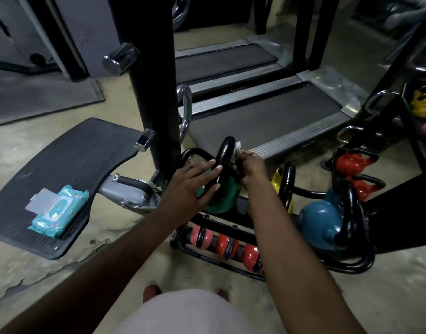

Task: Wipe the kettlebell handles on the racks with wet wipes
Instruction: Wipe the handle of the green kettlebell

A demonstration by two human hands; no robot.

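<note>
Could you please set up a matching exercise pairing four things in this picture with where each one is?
Things:
1. wipe pack
2. wipe
3. green kettlebell
4. blue kettlebell

Places:
A. at the right end of the rack, no hand on it
B. on the black mat
C. touched by the left hand
D. held in the right hand

Pairs: 1-B, 2-D, 3-C, 4-A
</note>
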